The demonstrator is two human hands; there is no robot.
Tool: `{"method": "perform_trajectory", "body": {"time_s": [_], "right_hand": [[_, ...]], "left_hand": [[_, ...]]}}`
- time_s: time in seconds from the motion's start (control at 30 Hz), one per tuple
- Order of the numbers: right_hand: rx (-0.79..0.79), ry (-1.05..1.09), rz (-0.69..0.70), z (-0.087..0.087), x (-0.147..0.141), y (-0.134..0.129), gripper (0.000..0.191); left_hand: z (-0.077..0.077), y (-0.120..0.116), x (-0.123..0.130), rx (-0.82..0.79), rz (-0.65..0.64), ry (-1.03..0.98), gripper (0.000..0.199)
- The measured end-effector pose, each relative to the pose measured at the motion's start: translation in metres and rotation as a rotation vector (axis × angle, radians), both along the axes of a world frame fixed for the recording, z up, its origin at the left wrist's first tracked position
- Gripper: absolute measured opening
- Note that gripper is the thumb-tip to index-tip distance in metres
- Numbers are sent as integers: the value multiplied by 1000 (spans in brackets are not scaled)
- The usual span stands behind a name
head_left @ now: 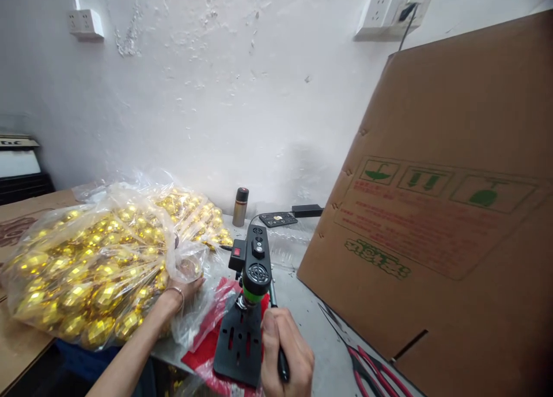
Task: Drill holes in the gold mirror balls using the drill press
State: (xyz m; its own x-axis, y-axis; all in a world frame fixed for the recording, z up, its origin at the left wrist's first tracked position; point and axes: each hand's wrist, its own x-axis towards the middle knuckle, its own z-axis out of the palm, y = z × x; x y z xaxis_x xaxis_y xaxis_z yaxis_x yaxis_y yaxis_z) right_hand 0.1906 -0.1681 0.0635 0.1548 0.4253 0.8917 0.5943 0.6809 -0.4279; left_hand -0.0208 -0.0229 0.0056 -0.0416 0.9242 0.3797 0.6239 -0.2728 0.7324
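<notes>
A clear plastic bag (103, 259) full of gold faceted balls lies at the left. My left hand (188, 284) reaches into its crumpled opening, the fingers partly hidden by plastic; what they hold, if anything, cannot be made out. At the centre stands a small black drill press (258, 261) with a green ring and a slotted black base (239, 348). My right hand (287, 351) is closed around the black-gripped lever (283, 365) at the press's right side. Red cloth or film (207, 342) lies under the base.
Red-handled scissors (367, 362) lie right of my right hand. A large cardboard box (436, 195) leans at the right. Behind the press are a small bottle (241, 207), a phone (277, 219) and a black adapter (306, 210), near the wall.
</notes>
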Motion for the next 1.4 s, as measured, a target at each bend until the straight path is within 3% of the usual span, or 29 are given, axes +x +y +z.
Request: {"method": "perform_trajectory", "body": {"time_s": [0.13,0.23,0.37,0.47,0.67,0.97,1.2,1.4], "right_hand": [[36,-92,0,10,5,0,26],[21,-140,-16,21,8,-1,26],[26,-144,-38,34,9,-1,28],[14,-143,-46,39,9,1,30],[-15,-149,-41,40,10,-1,29],[-9,-163,-31,37,11,-5,25],[-44,-176,5,34,14,-7,24],[-63,-148,11,9,14,-10,24]], "left_hand": [[13,-34,1,-41,-27,16,40],[15,-57,5,-96,-93,-105,52],[-5,-84,17,-390,-247,-423,75],[-27,-97,30,-446,-283,-492,73],[-60,-99,55,-247,-294,-198,59],[-50,-101,73,-136,-398,-44,44],[-61,-96,84,-187,-402,-51,52],[-67,-95,84,-233,-409,-32,58]]}}
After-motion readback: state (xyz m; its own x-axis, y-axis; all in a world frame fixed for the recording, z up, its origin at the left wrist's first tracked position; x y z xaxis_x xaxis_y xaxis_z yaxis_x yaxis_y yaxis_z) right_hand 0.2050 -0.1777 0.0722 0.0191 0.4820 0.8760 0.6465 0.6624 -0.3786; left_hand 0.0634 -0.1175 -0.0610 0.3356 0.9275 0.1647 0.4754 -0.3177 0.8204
